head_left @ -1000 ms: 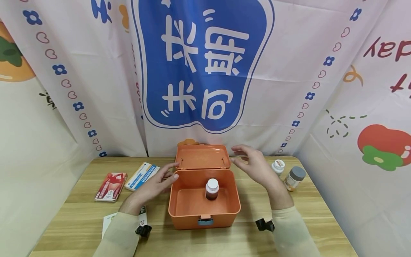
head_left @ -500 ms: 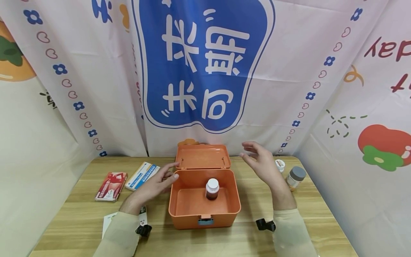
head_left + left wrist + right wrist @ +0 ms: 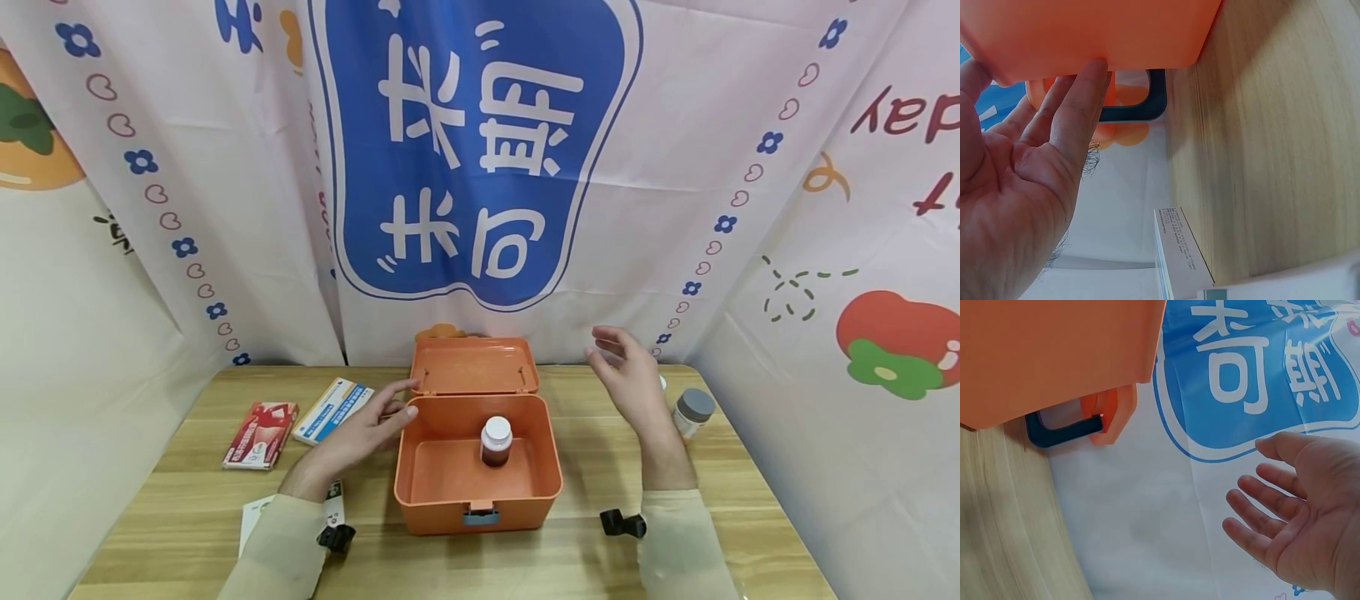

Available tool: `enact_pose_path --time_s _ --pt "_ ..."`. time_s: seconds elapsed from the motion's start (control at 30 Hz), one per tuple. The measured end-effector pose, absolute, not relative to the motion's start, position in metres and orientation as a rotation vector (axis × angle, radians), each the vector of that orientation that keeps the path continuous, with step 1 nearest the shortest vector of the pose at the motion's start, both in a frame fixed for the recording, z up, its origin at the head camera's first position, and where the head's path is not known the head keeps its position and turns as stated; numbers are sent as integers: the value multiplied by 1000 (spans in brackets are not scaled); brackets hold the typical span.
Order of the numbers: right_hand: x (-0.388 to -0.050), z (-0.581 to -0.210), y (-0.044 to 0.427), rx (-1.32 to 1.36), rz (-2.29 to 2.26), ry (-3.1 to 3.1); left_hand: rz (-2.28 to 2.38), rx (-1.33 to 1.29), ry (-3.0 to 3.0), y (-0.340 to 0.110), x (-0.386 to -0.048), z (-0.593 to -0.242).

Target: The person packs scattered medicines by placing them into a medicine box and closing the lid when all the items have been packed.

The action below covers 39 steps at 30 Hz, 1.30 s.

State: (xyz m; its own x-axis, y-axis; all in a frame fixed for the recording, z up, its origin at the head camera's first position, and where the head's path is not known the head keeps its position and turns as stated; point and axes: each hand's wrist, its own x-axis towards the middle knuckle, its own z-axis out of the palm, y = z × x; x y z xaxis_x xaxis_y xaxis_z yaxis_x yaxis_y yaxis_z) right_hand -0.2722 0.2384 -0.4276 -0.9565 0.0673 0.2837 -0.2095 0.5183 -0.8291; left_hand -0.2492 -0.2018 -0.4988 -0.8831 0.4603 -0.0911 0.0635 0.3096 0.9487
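Observation:
An orange box (image 3: 480, 518) stands with its lid (image 3: 474, 367) laid back and a white-capped bottle (image 3: 496, 442) upright inside. The left hand (image 3: 372, 427) is at the box's left rear corner; in the left wrist view that hand (image 3: 1041, 169) has extended fingers touching the orange wall (image 3: 1097, 31). Away from the box on its right, the right hand (image 3: 628, 382) hangs in the air, holding nothing. The right wrist view shows this hand (image 3: 1304, 512) with relaxed, spread fingers, apart from the box (image 3: 1054, 356) and its dark handle (image 3: 1063, 435).
Left of the box lie a red carton (image 3: 259, 435), a blue and white carton (image 3: 332, 411) and a white item (image 3: 252, 518) partly under the left sleeve. A grey-capped bottle (image 3: 692, 412) stands at the right; another white cap (image 3: 663, 382) is mostly hidden behind the right hand.
The right hand has moved right, away from the lid, and now covers most of the small white bottle. The left hand, the box and the bottle inside have stayed where they were.

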Motion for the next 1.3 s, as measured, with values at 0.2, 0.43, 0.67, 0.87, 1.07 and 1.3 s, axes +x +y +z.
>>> enact_pose_path --time_s 0.2,0.43,0.67,0.87,1.07,1.3 --pt "-275 -433 245 28 1420 -2455 1575 486 2258 -202 -250 -500" --pt "-277 -437 252 -44 1448 -2425 1578 485 2253 -202 -250 -500" --pt "-277 -439 262 -127 1448 -2434 1586 491 2249 -202 -250 -501" --pt "-276 -440 269 -207 1443 -2440 1577 489 2267 -202 -250 -501" --pt "-280 -448 278 -271 1435 -2434 1587 497 2258 -201 -250 -500" --pt "-285 -459 286 -337 1403 -2446 1590 489 2254 -202 -249 -499"
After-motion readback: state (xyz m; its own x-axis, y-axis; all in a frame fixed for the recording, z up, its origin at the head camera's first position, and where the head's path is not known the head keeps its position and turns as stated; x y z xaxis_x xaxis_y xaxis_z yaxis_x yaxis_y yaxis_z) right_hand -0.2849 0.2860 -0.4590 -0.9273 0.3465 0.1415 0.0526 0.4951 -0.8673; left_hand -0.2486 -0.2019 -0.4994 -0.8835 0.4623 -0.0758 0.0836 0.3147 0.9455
